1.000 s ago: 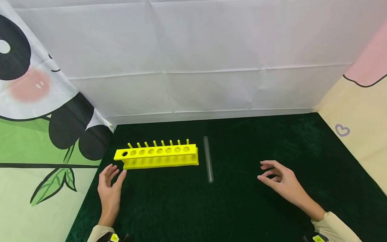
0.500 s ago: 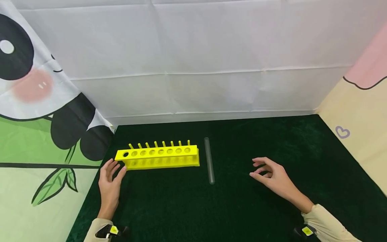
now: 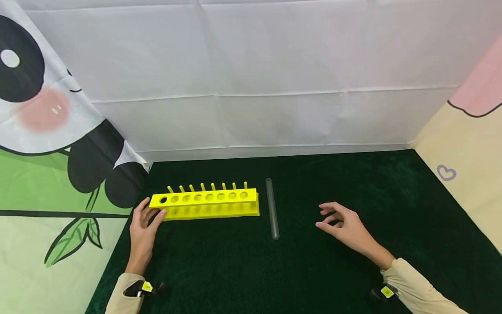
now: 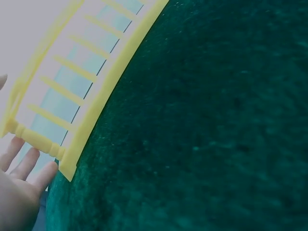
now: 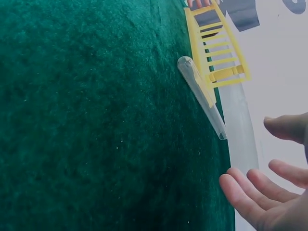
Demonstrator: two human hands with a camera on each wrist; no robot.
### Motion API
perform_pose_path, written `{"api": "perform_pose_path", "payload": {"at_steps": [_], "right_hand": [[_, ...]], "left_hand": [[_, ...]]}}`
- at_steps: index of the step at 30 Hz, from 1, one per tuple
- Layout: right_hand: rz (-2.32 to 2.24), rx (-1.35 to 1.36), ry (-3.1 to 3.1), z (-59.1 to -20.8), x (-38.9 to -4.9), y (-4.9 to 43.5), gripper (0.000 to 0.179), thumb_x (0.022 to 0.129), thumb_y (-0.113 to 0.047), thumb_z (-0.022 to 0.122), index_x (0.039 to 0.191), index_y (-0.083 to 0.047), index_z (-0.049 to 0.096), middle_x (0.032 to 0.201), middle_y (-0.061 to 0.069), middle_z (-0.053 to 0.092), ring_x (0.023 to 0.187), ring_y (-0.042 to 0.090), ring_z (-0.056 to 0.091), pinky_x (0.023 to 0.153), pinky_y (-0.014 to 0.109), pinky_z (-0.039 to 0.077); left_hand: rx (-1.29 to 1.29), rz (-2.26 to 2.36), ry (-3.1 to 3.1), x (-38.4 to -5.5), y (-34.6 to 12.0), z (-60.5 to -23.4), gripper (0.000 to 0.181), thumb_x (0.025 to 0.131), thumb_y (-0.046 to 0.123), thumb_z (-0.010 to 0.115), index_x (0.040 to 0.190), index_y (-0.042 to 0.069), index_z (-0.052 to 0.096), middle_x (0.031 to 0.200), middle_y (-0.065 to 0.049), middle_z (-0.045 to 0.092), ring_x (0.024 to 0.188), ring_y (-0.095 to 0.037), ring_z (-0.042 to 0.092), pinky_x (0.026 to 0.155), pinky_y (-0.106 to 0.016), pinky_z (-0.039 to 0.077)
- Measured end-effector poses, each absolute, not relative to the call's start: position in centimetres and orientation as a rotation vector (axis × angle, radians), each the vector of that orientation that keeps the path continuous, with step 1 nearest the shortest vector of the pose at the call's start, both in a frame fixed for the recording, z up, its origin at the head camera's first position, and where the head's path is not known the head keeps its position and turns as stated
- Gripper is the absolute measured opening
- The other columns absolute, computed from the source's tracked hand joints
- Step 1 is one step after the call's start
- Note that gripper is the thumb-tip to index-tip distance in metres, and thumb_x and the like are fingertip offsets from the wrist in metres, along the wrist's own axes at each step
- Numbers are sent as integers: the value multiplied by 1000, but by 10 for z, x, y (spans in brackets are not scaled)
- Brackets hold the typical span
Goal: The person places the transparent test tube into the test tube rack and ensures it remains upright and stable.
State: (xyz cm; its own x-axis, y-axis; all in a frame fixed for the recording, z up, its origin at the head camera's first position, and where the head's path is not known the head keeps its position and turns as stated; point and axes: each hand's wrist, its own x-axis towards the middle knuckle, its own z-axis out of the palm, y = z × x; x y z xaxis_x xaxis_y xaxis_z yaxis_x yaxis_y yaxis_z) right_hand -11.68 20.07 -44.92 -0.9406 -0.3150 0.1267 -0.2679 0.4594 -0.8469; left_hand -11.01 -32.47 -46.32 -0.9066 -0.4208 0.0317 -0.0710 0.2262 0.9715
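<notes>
A yellow test tube rack [image 3: 208, 206] with a row of round holes and several upright pegs stands on the left of the dark green cloth. My left hand [image 3: 142, 237] is at its left end, thumb at the front corner and fingers beside the end. In the left wrist view, relaxed fingers [image 4: 43, 175] reach right to the rack's end post [image 4: 36, 139]. A clear test tube [image 3: 272, 209] lies on the cloth just right of the rack. My right hand [image 3: 349, 227] hovers to the right of the tube, fingers loosely bent, holding nothing.
Dark green cloth [image 3: 235, 266] covers the table. A white fabric backdrop [image 3: 274, 117] rises behind it, with a panda-printed panel [image 3: 94, 157] on the left and a cream-and-pink one [image 3: 466, 174] on the right.
My right hand has moved left towards the test tube. My left hand has moved slightly forward, from just in front of the rack to its left end. Rack and tube lie as before.
</notes>
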Motion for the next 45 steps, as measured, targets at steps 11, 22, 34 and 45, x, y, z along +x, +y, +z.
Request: {"api": "perform_pose_path", "payload": {"at_steps": [11, 22, 34, 45], "right_hand": [[-1495, -563, 2631, -448, -124, 193, 43, 88, -23, 69, 126, -10, 53, 115, 15, 56, 90, 20, 63, 71, 31, 55], [-1468, -554, 2617, -444, -134, 176, 44, 87, -21, 70, 126, -9, 52, 116, 16, 56, 91, 20, 62, 72, 32, 54], [-1487, -561, 2631, -442, -144, 163, 42, 87, -21, 70, 124, -9, 54, 113, 14, 58, 90, 19, 63, 72, 33, 54], [-1553, -551, 2574, -448, -150, 152, 43, 86, -24, 71, 123, -9, 55, 112, 16, 58, 90, 22, 63, 68, 30, 54]], "left_hand": [[498, -1667, -2248, -118, -327, -468, 62, 89, 39, 64, 143, 26, 37, 138, -5, 49, 116, -15, 47, 104, -38, 38], [512, -1768, -2205, -121, -340, -462, 60, 87, 32, 69, 140, 23, 42, 132, -5, 53, 105, -14, 52, 92, -14, 43], [515, -1884, -2057, -123, -336, -466, 51, 87, 24, 69, 134, 20, 48, 123, -6, 56, 101, -14, 56, 85, -11, 46], [456, -1915, -2064, -133, -340, -461, 50, 88, 21, 68, 133, 16, 48, 123, -5, 57, 102, -13, 57, 85, -11, 46]]}}
